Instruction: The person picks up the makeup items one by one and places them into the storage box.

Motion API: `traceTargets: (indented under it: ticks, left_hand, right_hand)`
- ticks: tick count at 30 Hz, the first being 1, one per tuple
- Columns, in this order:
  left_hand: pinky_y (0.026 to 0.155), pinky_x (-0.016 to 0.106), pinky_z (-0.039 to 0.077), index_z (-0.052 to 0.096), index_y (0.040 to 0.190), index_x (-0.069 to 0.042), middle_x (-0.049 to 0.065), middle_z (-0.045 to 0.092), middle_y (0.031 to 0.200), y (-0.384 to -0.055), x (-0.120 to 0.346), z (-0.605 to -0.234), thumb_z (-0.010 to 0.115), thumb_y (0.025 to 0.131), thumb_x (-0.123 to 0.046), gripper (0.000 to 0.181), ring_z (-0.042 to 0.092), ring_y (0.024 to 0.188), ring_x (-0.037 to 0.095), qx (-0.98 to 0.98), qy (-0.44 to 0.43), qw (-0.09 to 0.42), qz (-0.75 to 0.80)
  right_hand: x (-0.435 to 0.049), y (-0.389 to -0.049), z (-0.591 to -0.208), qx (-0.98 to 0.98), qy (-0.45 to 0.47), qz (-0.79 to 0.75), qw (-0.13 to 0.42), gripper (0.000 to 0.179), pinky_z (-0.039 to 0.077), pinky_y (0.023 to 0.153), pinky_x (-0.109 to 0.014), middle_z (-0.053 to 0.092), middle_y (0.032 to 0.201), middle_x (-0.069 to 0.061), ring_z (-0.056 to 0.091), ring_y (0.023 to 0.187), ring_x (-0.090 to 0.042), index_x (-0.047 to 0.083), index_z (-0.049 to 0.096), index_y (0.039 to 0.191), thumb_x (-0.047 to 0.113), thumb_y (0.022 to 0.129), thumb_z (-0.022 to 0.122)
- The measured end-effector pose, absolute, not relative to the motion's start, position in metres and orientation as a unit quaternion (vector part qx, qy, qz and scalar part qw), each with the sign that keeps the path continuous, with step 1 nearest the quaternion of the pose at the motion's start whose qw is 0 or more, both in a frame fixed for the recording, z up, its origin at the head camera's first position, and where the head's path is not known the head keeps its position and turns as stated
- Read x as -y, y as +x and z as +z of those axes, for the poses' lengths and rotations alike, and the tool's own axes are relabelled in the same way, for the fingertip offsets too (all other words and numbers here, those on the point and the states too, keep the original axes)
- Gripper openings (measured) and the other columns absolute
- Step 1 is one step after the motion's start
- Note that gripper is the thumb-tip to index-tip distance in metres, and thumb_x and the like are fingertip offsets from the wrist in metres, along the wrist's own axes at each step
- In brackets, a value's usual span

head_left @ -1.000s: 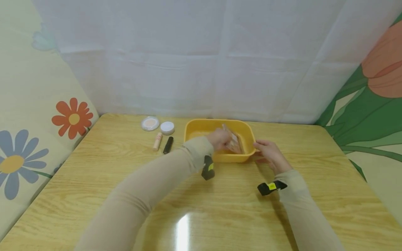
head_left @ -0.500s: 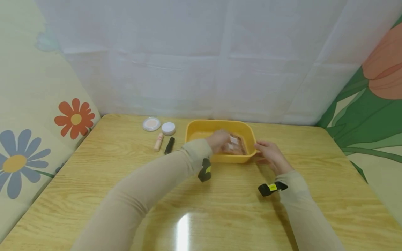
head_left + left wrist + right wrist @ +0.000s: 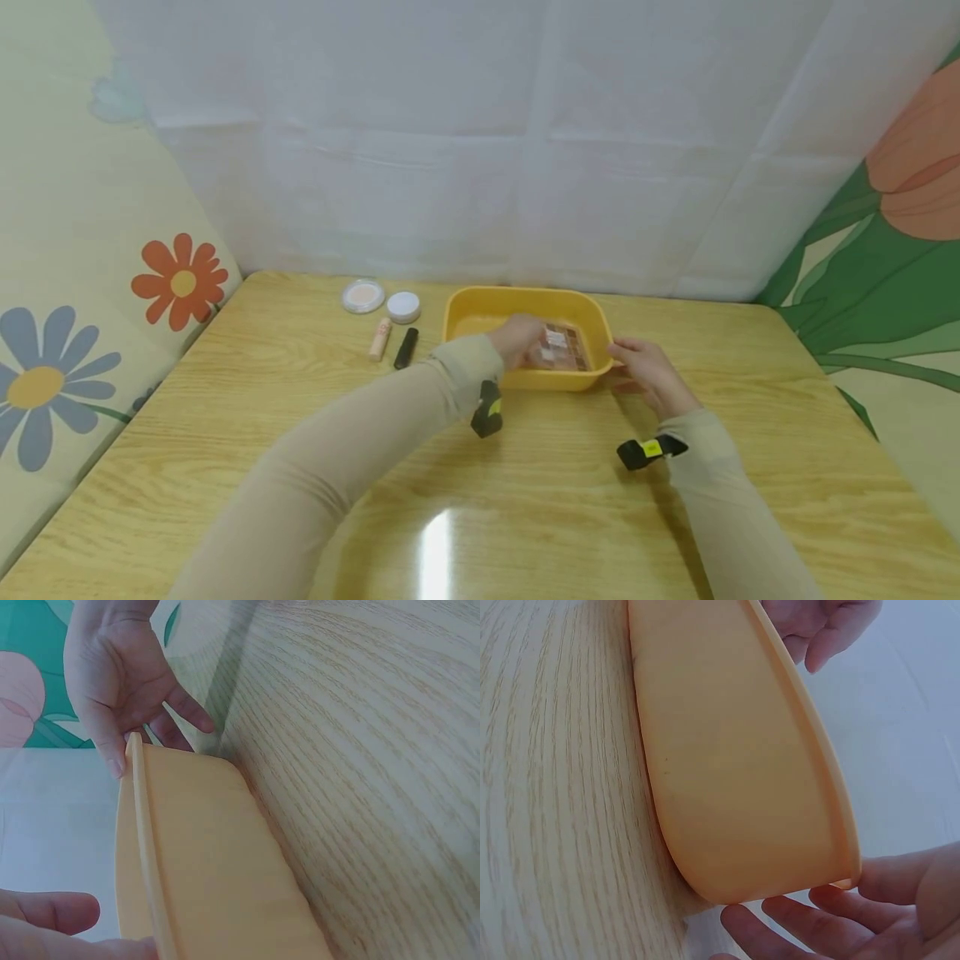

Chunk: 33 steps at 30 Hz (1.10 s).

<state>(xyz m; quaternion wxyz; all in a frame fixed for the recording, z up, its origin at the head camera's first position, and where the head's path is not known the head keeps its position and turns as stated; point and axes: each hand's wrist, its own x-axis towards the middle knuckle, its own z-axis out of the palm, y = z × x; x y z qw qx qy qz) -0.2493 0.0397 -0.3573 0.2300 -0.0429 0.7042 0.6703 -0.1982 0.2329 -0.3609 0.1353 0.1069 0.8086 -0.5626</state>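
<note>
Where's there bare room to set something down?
Bare woodgrain table shows right of the right hand and between the beige sleeves. Crowded: around the left hand and brown gridded palette inside the yellow plastic tub, and beside the round white jar.

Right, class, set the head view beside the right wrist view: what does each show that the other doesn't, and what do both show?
Only the head view: the brown-toned palette inside the yellow tub, plus the clear round compact, white round container, peach tube and black tube beyond the tub's left end.

Only the right wrist view: small dark marks on the tub's outer wall, and a close look at the right hand, fingers below the rim.

Both: the tub, the wooden table, the right hand and part of the left hand.
</note>
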Motion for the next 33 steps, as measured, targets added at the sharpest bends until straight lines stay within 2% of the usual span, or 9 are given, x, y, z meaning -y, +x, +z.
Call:
traceTargets:
  ticks: [2,9,13,16,21,24,28,29,33]
  left_hand:
    - [0.084,0.034,0.053,0.056,0.12,0.013,0.02,0.058,0.123,-0.24,-0.037,-0.345,0.042,0.088,0.013,0.034,0.058,0.106,0.031,-0.707,-0.056,0.24,0.662]
    - [0.096,0.038,0.048,0.047,0.132,0.011,0.02,0.043,0.142,-0.233,-0.031,-0.34,0.04,0.091,0.01,0.041,0.048,0.12,0.032,-0.692,-0.058,0.261,0.671]
    - [0.093,0.041,0.05,0.048,0.132,0.008,0.017,0.044,0.142,-0.268,-0.036,-0.384,0.044,0.088,0.008,0.044,0.049,0.12,0.032,-0.68,-0.058,0.273,0.678]
    - [0.088,0.039,0.053,0.05,0.127,0.009,0.019,0.052,0.131,-0.294,-0.04,-0.413,0.046,0.087,0.006,0.04,0.056,0.11,0.032,-0.651,-0.058,0.295,0.697]
    - [0.09,0.039,0.052,0.052,0.125,0.01,0.02,0.056,0.123,-0.287,-0.038,-0.4,0.047,0.09,0.006,0.035,0.058,0.107,0.033,-0.642,-0.067,0.311,0.697]
    - [0.086,0.036,0.054,0.054,0.119,0.011,0.018,0.057,0.117,-0.283,-0.033,-0.395,0.051,0.087,0.007,0.033,0.059,0.101,0.031,-0.638,-0.066,0.312,0.7]
    - [0.098,0.037,0.047,0.049,0.127,0.013,0.022,0.051,0.131,-0.249,-0.024,-0.354,0.046,0.092,0.007,0.036,0.052,0.117,0.034,-0.646,-0.067,0.311,0.694]
    - [0.093,0.033,0.05,0.048,0.13,0.013,0.022,0.048,0.134,-0.242,-0.022,-0.346,0.044,0.093,0.006,0.037,0.054,0.112,0.031,-0.654,-0.067,0.309,0.687]
    - [0.102,0.035,0.042,0.038,0.138,0.013,0.023,0.036,0.145,-0.223,-0.011,-0.323,0.04,0.098,0.002,0.042,0.045,0.124,0.031,-0.653,-0.045,0.322,0.684]
  right_hand:
    - [-0.233,-0.198,-0.36,-0.809,0.107,-0.562,0.137,0.054,0.055,0.079,-0.034,0.031,0.149,-0.03,0.052,0.116,-0.032,-0.008,0.023,0.149,0.02,0.105,0.038]
    - [-0.232,-0.198,-0.359,-0.807,0.109,-0.564,0.139,0.054,0.055,0.079,-0.033,0.03,0.15,-0.029,0.049,0.121,-0.036,-0.007,0.023,0.149,0.02,0.105,0.038]
    - [-0.232,-0.198,-0.359,-0.806,0.108,-0.565,0.139,0.054,0.056,0.078,-0.033,0.031,0.149,-0.03,0.052,0.117,-0.032,-0.008,0.023,0.149,0.02,0.105,0.038]
    - [-0.232,-0.199,-0.359,-0.801,0.109,-0.571,0.143,0.054,0.055,0.08,-0.034,0.03,0.15,-0.029,0.054,0.114,-0.029,-0.007,0.022,0.15,0.019,0.105,0.038]
    - [-0.233,-0.198,-0.359,-0.794,0.109,-0.58,0.148,0.055,0.054,0.081,-0.035,0.029,0.15,-0.03,0.057,0.105,-0.023,-0.007,0.021,0.15,0.02,0.105,0.038]
    - [-0.234,-0.197,-0.359,-0.795,0.107,-0.579,0.145,0.055,0.055,0.078,-0.033,0.031,0.149,-0.03,0.058,0.097,-0.017,-0.008,0.022,0.149,0.02,0.104,0.038]
    - [-0.233,-0.197,-0.359,-0.8,0.105,-0.574,0.141,0.055,0.056,0.075,-0.032,0.032,0.147,-0.031,0.059,0.092,-0.012,-0.008,0.023,0.149,0.019,0.104,0.039]
    - [-0.233,-0.197,-0.358,-0.8,0.106,-0.574,0.141,0.055,0.056,0.075,-0.032,0.033,0.147,-0.03,0.059,0.093,-0.012,-0.008,0.023,0.149,0.019,0.104,0.038]
    - [-0.233,-0.196,-0.358,-0.802,0.107,-0.568,0.149,0.055,0.056,0.079,-0.033,0.03,0.15,-0.03,0.059,0.104,-0.022,-0.007,0.021,0.15,0.021,0.105,0.037]
